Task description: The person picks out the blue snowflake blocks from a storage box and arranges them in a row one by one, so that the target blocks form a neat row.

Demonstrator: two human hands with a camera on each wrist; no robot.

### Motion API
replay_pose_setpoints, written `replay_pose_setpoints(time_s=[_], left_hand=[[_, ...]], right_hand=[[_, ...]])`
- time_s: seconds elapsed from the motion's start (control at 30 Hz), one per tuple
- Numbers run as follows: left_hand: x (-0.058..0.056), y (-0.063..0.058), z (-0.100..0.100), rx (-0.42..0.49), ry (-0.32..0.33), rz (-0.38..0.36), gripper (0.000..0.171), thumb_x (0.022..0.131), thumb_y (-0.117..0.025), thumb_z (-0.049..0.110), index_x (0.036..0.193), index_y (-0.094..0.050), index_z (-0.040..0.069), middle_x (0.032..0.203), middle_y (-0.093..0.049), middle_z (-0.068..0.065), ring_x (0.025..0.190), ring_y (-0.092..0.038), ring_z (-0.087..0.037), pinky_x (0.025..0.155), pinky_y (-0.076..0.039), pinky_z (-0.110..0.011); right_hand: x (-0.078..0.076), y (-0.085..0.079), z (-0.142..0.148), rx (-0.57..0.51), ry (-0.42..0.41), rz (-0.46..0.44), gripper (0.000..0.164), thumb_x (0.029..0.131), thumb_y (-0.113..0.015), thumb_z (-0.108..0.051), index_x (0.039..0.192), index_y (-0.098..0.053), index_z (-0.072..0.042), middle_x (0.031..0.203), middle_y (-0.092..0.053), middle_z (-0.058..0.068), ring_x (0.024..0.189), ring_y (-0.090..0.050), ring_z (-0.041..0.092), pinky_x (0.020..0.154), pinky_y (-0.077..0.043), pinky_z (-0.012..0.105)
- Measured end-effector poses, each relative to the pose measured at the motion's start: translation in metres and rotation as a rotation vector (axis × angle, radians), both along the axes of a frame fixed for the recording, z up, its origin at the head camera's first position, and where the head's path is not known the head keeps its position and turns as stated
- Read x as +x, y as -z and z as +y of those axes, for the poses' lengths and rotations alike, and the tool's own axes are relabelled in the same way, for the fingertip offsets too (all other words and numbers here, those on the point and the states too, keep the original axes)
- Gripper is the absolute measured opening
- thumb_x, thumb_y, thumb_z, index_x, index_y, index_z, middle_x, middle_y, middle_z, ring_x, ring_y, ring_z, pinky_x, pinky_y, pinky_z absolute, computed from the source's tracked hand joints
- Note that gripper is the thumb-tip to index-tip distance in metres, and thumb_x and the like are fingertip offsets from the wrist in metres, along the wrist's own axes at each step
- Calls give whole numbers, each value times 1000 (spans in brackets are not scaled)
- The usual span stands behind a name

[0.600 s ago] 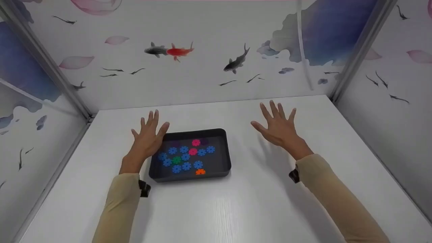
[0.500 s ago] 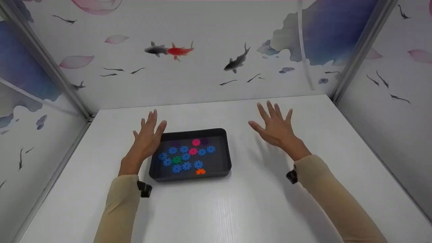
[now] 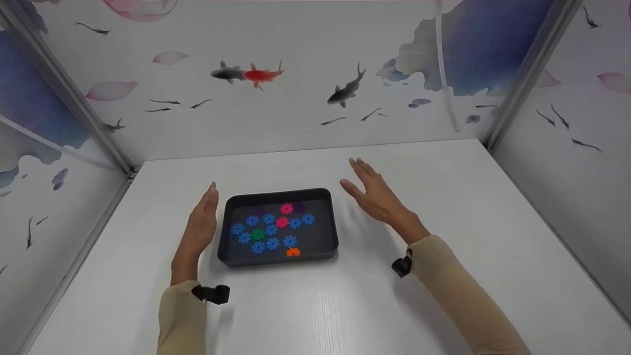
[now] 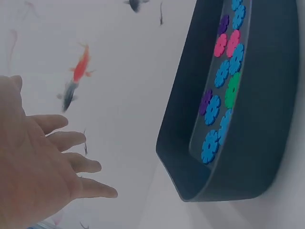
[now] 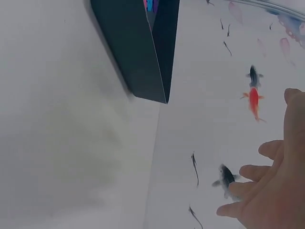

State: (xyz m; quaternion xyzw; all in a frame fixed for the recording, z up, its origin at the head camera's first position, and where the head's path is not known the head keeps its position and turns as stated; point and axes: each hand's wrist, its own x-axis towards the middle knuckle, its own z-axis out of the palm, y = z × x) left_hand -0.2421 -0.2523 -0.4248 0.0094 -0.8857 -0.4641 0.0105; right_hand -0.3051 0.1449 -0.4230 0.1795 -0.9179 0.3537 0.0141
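Note:
A dark grey tray [image 3: 323, 246] lies on the white table, holding flat notched discs. Most are blue discs [image 3: 272, 243]; two pink discs [image 3: 282, 222], a green disc [image 3: 258, 234], an orange disc [image 3: 293, 252] and dark purple discs [image 4: 206, 102] lie among them. Beside the tray's left wall is my left hand [image 3: 198, 224], turned edge-on, its fingers extended in the left wrist view and apart from the tray. My right hand [image 3: 378, 198] hovers to the right of the tray with fingers extended and thumb apart. Neither hand holds anything.
The white table [image 3: 315, 310] is enclosed by a back wall [image 3: 296, 123] and side walls printed with fish and petals. Metal posts [image 3: 532, 74] stand at the corners. A black wrist camera [image 3: 212, 294] sits on the left wrist, and another black camera [image 3: 402, 266] on the right.
My left hand has drawn back off the tray's upper left corner and turned edge-on. My right hand has moved left towards the tray, its fingers closer together. The tray and discs stay put.

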Motion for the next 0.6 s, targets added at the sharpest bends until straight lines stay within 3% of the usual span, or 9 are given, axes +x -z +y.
replay_pose_setpoints(time_s=[0.13, 0.27, 0.47, 0.6], left_hand=[[6, 12, -4, 40, -36, -2, 72, 106, -14, 59, 162, -14, 14, 170, -13, -6, 158, -10, -27, 130, -10, -46], [15, 23, -9, 97, -105, -18, 73, 105, -17, 60, 161, -18, 13, 168, -23, -8, 157, -16, -29, 130, -13, -47], [21, 41, -13, 241, -153, -38, 69, 105, -28, 58, 158, -30, 14, 160, -39, -14, 147, -40, -34, 122, -34, -50], [21, 49, -14, 293, -172, -24, 63, 107, -36, 51, 155, -37, 11, 155, -45, -18, 142, -46, -34, 116, -43, -48]], right_hand=[[1, 8, -11, -65, -24, -26, 73, 101, -44, -60, 161, -22, -25, 169, -19, 5, 157, -16, 31, 125, -19, 60], [3, 15, -23, -108, -40, -65, 71, 99, -47, -61, 158, -31, -25, 167, -26, 3, 156, -21, 28, 126, -21, 57], [1, 23, -38, -212, -43, -79, 71, 95, -56, -62, 152, -44, -23, 160, -40, 4, 150, -34, 30, 123, -32, 53], [-1, 28, -51, -293, -48, -71, 63, 95, -63, -51, 146, -53, -16, 152, -50, 7, 143, -45, 29, 119, -40, 49]])
